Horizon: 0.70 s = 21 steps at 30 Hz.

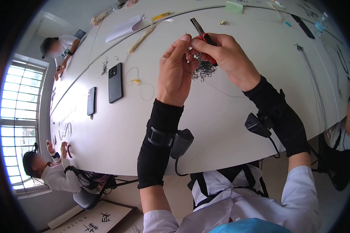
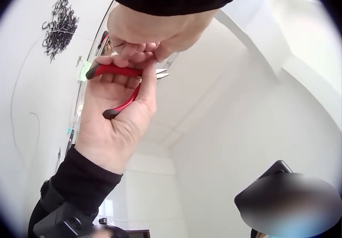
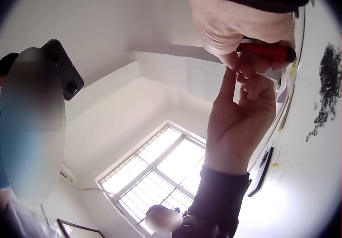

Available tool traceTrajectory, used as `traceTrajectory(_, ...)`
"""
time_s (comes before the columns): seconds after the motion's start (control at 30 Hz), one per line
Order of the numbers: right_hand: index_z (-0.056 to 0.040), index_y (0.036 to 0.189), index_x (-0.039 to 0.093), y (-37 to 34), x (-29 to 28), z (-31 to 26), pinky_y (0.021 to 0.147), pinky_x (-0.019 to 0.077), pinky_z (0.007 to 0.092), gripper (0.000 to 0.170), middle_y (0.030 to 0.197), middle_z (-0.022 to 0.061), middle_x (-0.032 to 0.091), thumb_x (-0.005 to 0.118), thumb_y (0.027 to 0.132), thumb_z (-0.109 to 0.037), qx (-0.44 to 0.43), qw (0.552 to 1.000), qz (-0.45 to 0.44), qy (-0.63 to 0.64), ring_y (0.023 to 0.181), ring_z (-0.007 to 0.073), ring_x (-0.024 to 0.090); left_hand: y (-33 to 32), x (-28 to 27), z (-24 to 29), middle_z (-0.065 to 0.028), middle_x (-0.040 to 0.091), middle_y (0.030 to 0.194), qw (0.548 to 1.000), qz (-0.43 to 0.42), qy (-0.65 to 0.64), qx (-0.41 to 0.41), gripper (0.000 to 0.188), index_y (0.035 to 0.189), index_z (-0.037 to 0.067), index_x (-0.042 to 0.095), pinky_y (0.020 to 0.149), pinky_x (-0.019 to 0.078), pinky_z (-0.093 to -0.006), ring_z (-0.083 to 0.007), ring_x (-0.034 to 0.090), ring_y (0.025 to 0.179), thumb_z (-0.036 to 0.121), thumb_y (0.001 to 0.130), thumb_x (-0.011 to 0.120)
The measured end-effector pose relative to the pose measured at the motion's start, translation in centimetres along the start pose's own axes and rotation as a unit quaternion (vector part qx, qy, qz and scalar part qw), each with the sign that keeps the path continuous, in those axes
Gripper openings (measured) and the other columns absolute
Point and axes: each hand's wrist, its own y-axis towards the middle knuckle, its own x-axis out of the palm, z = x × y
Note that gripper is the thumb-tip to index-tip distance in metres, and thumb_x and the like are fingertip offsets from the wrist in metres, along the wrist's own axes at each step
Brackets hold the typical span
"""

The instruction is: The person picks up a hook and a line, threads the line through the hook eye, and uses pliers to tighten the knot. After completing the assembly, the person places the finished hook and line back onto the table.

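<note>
Both hands are raised over the white table, fingertips meeting. My right hand (image 1: 231, 54) has its fingers curled round red-and-black handled pliers (image 1: 198, 28), whose jaws point up and away. Thumb and forefinger of my left hand (image 1: 175, 70) pinch something tiny at their tips, too small to make out. In the left wrist view the pliers' red handles (image 2: 120, 71) cross the right palm (image 2: 115, 126). Beneath the hands lies a pile of small dark hooks (image 1: 204, 70), partly hidden in the head view and uncovered in the right wrist view (image 3: 329, 83).
Two phones, one large (image 1: 115, 83) and one smaller (image 1: 91, 101), lie left of the hands. Nearby are a thin line with a yellow tie (image 1: 135, 82) and scattered hooks (image 1: 105, 66). A bottle (image 1: 320, 23) stands far right. Other people sit left and right.
</note>
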Motion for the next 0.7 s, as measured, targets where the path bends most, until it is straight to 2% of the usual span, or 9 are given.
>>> traceTrajectory(0.1,-0.0017,0.094,0.072,0.1,0.0,0.4,0.072,0.0463,0.0242,0.024,0.080,0.0004,0.066,0.068,0.093,-0.025,-0.032,0.999,0.007,-0.011,0.075,0.0082,0.056,0.0,-0.1,0.1,0.0011,0.059,0.094,1.000,0.015,0.008,0.016,0.015,0.106,0.003,0.065,0.063,0.0432,-0.0237,-0.0083,0.049,0.075,0.017,0.102,0.060)
traceTrajectory(0.2,-0.0016,0.097,0.072,0.7,-0.6,0.7,0.069,0.0461,0.0247,0.027,0.080,0.0002,0.066,0.069,0.093,-0.028,-0.091,0.992,0.021,-0.089,0.072,0.0086,0.056,-0.1,-0.2,0.4,0.0011,0.058,0.094,1.000,0.018,-0.001,0.013,0.015,0.099,0.003,0.067,0.062,0.0433,-0.0243,-0.0082,0.049,0.073,0.017,0.101,0.062)
traceTrajectory(0.3,-0.0020,0.100,0.073,1.3,-1.7,-0.1,0.067,0.0458,0.0249,0.030,0.080,0.0005,0.065,0.069,0.093,-0.031,-0.170,0.971,0.061,-0.156,0.070,0.0087,0.055,-0.3,0.7,0.9,0.0016,0.056,0.088,0.993,0.045,0.108,0.023,0.017,0.098,0.002,0.069,0.061,0.0425,-0.0247,-0.0077,0.047,0.070,0.018,0.100,0.065)
traceTrajectory(0.5,-0.0005,0.100,0.074,1.2,-2.3,-0.9,0.072,0.0474,0.0236,0.030,0.083,0.0025,0.069,0.069,0.094,-0.030,-0.168,0.973,0.018,-0.159,0.076,0.0101,0.060,-0.5,1.0,0.9,0.0025,0.053,0.076,0.987,0.031,0.155,0.015,0.022,0.107,-0.001,0.070,0.061,0.0406,-0.0245,-0.0065,0.045,0.067,0.018,0.098,0.067)
traceTrajectory(0.7,0.0000,0.101,0.073,1.0,-2.1,-1.2,0.073,0.0480,0.0242,0.029,0.084,0.0037,0.070,0.068,0.095,-0.028,-0.155,0.975,0.018,-0.160,0.078,0.0111,0.061,-0.6,1.3,0.9,0.0027,0.052,0.076,0.990,0.028,0.140,0.015,0.022,0.106,-0.001,0.070,0.062,0.0409,-0.0246,-0.0065,0.045,0.067,0.019,0.098,0.068)
